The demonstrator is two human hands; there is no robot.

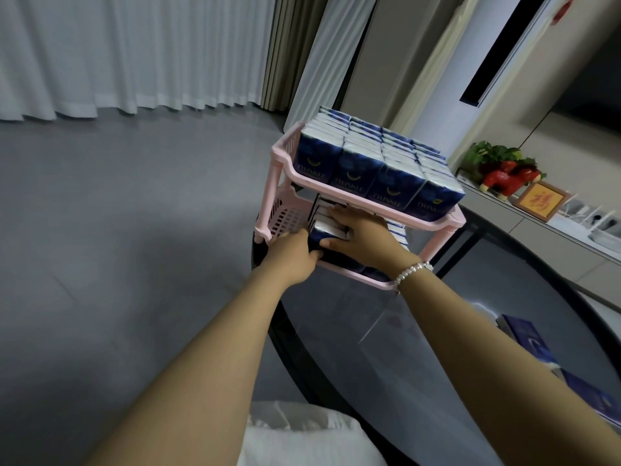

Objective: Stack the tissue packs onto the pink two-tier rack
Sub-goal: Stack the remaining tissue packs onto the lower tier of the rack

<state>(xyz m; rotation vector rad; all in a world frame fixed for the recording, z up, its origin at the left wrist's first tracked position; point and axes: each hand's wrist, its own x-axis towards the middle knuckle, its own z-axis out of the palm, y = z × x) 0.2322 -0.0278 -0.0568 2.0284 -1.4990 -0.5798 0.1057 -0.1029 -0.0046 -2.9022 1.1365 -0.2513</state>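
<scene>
Four front tissue packs (376,176) on pink rack (284,156), each marked "TWINKLE".

Lower-tier packs (398,235) mostly hidden, table packs (524,338) behind forearm

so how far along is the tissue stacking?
Top tier looks done: packed full of packs. In hand: the left hand and right hand are seating a pack in the partly filled bottom tier. Left: at least two loose packs lie on the glass table.
</scene>
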